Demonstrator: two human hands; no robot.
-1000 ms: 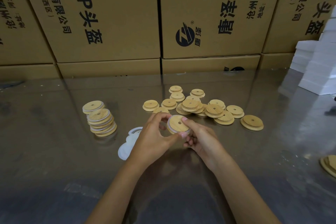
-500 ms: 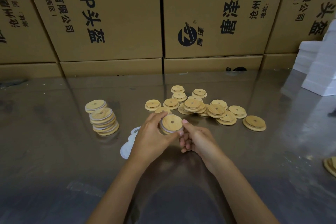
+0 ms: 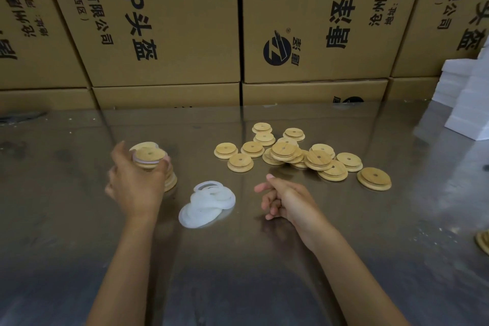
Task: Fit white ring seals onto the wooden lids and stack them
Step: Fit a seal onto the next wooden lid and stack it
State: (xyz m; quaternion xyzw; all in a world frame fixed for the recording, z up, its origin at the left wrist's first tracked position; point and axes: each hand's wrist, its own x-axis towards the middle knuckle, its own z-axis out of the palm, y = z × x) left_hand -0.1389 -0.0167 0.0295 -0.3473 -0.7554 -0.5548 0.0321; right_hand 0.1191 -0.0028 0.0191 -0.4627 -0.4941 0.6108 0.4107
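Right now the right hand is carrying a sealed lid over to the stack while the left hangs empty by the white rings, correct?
Swapped: the head view shows the left hand carrying the sealed lid to the stack; the right hand hangs empty by the white rings.

Surface: glossy reflective table, mirroring the cartons behind it.
Centre right: loose heap of wooden lids, each with a centre hole, some overlapping, some lying singly on the table.
Outlier: single lid at the right end of the heap, just apart.
Centre: pile of white ring seals, overlapping, near the heap.
Left: stack of lids, largely hidden by a hand.
Right edge: white blocks, stacked; further lids, cut off.
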